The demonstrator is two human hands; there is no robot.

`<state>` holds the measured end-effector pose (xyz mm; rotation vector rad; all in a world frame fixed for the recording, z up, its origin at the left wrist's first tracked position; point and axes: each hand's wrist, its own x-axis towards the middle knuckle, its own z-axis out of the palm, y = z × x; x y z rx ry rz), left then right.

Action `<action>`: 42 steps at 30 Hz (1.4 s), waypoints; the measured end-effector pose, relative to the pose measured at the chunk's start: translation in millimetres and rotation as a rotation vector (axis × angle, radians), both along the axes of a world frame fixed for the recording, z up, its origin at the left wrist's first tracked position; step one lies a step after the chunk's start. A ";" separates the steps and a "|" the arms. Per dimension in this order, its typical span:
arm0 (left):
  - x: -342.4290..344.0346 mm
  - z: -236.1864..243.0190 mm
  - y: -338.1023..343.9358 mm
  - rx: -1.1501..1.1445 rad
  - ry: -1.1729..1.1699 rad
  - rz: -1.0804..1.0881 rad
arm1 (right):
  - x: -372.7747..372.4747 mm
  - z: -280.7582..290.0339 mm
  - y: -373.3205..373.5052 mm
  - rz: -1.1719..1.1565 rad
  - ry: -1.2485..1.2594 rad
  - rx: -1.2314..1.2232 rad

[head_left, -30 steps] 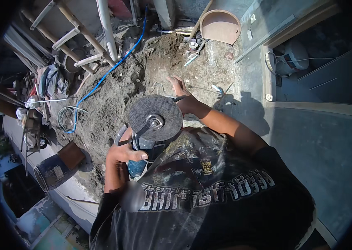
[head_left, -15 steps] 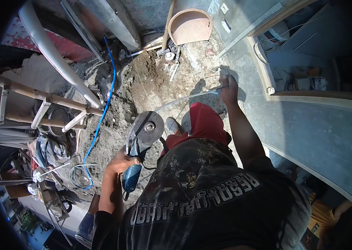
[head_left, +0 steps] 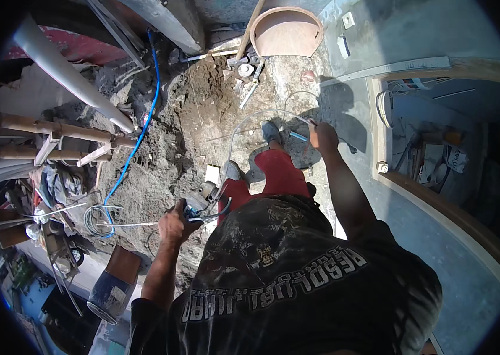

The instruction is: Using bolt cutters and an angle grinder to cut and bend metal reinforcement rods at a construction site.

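The left hand [head_left: 174, 225] grips a grinder [head_left: 204, 196] over a heap of sand [head_left: 170, 148]. The right hand [head_left: 324, 139], out to the right, holds one end of a pale cord [head_left: 261, 112], which arcs across toward the grinder. A blue hose [head_left: 156, 94] runs along the sand, left of the person's red trousers [head_left: 280, 171]. A ladder [head_left: 31, 123] lies further left; a rounded pink tub [head_left: 288, 40] stands at the top, near the wall [head_left: 374, 41].
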<state>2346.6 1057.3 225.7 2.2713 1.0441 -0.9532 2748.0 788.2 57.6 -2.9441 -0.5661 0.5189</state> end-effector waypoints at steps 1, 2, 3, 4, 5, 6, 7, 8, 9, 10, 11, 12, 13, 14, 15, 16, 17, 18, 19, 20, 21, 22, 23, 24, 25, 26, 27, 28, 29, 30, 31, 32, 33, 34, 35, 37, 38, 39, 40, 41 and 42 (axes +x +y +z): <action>19.4 -0.5 -4.2 0.027 -0.001 -0.008 | 34.4 -40.1 3.3 -0.214 0.081 0.121; 43.2 -0.6 -12.8 0.073 0.011 0.014 | 54.3 -68.1 1.2 -0.428 0.166 0.230; 46.6 -5.3 -24.2 0.099 0.069 0.074 | 59.6 -52.4 24.1 -0.668 0.401 0.544; 36.1 -14.6 -37.3 0.156 0.045 0.105 | 69.1 -18.2 58.6 -0.922 0.655 0.826; 34.7 -26.0 -46.4 0.263 0.022 0.081 | 80.1 -6.1 64.7 -0.986 0.745 1.148; 34.6 -35.4 -50.2 0.289 0.035 0.085 | 93.3 0.5 59.3 -1.063 0.817 1.472; 41.5 -33.8 -53.9 0.316 0.053 0.119 | 100.4 8.7 53.4 -1.091 0.860 1.548; 46.8 -36.4 -57.3 0.290 0.108 0.234 | 108.6 15.9 50.1 -1.114 0.899 1.638; 50.0 -39.1 -55.7 0.249 0.140 0.322 | 111.2 18.5 47.3 -1.101 0.930 1.621; 50.9 -40.5 -55.0 0.207 0.168 0.407 | 111.0 21.6 43.1 -0.922 0.826 1.531; 50.1 -42.3 -55.9 0.209 0.173 0.426 | 109.5 25.4 35.9 -0.746 0.714 1.441; 50.0 -44.3 -56.4 0.172 0.191 0.588 | 112.6 21.4 22.2 -0.732 0.727 1.437; 49.7 -47.0 -55.8 0.130 0.202 0.741 | 118.6 11.5 0.5 -0.392 0.560 1.170; 37.9 -54.5 -59.4 0.105 0.146 0.840 | 119.8 8.5 -13.3 -0.068 0.388 0.888; 10.3 -79.3 -76.3 0.205 0.037 0.901 | 112.5 14.7 -13.4 -0.044 0.398 0.888; -13.6 -103.3 -90.4 0.306 -0.073 0.956 | 103.6 22.5 -12.3 0.041 0.305 0.861; -21.6 -114.0 -89.0 0.180 -0.074 1.073 | 96.5 27.6 -9.0 0.118 0.203 0.830; -16.3 -110.6 -88.5 0.167 -0.072 1.078 | 88.6 31.6 -5.9 0.124 0.200 0.818; -7.7 -108.2 -89.9 0.193 0.028 1.081 | 81.9 34.0 0.5 0.064 0.209 0.884; 0.7 -98.7 -87.7 0.219 0.132 1.075 | 70.0 39.8 7.7 -0.003 0.217 0.948; 1.0 -87.9 -86.1 0.189 0.136 1.046 | 52.0 60.7 28.8 0.073 0.213 0.725; -7.8 -87.4 -87.0 0.187 0.111 1.015 | 32.0 73.2 48.8 0.142 0.153 0.688; -16.9 -90.1 -86.0 0.161 0.077 0.948 | 15.4 81.3 67.9 0.210 0.087 0.651; -26.6 -89.8 -91.2 0.132 0.048 0.887 | 1.4 88.2 85.0 0.211 0.072 0.589; -21.3 -78.2 -88.8 0.114 0.035 0.874 | -7.1 91.6 100.7 0.210 0.050 0.530; -28.7 -77.4 -91.8 0.096 0.016 0.823 | -14.6 91.9 116.7 0.222 0.042 0.533; -34.9 -73.6 -94.9 0.084 -0.035 0.788 | -22.3 92.0 128.3 0.201 0.040 0.470; -41.5 -67.0 -99.3 0.075 -0.085 0.754 | -28.5 91.9 138.3 0.179 0.039 0.408; -49.9 -60.4 -102.2 0.066 -0.099 0.717 | -31.8 91.2 147.4 0.183 0.029 0.417; -59.7 -54.6 -106.4 0.059 -0.114 0.681 | -31.4 89.2 154.6 0.249 -0.013 0.186; -76.0 -53.0 -112.1 0.052 -0.165 0.672 | -29.3 87.0 163.4 0.311 -0.054 -0.045; -88.9 -47.8 -114.6 0.059 -0.181 0.661 | -11.6 63.7 159.9 0.300 -0.068 -0.036; -98.6 -40.4 -115.2 0.086 -0.268 0.663 | 19.9 26.1 140.1 0.403 -0.091 -0.084; -109.8 -35.8 -117.1 0.105 -0.350 0.670 | 43.7 -2.1 115.7 0.510 -0.109 -0.143; -127.5 -39.3 -123.6 0.107 -0.394 0.729 | 51.4 -17.0 103.6 0.635 -0.141 -0.156; -142.3 -57.5 -114.9 0.026 -0.666 0.795 | 113.7 -67.0 29.2 -0.041 0.162 0.049; -155.8 -64.6 -123.0 -0.021 -0.738 0.909 | 98.7 -76.3 20.4 0.264 -0.011 -0.089; -168.4 -79.5 -134.6 0.043 -0.772 0.965 | 79.0 -74.6 5.3 0.565 -0.196 -0.215; -168.8 -75.8 -140.2 0.058 -0.754 0.980 | 53.8 -66.0 5.5 0.584 -0.177 -0.209; -161.8 -67.7 -141.3 0.149 -0.679 0.997 | 26.0 -50.1 17.0 0.316 -0.014 -0.065; -154.8 -65.1 -136.7 0.232 -0.618 1.013 | 10.9 -36.0 29.5 0.043 0.136 0.069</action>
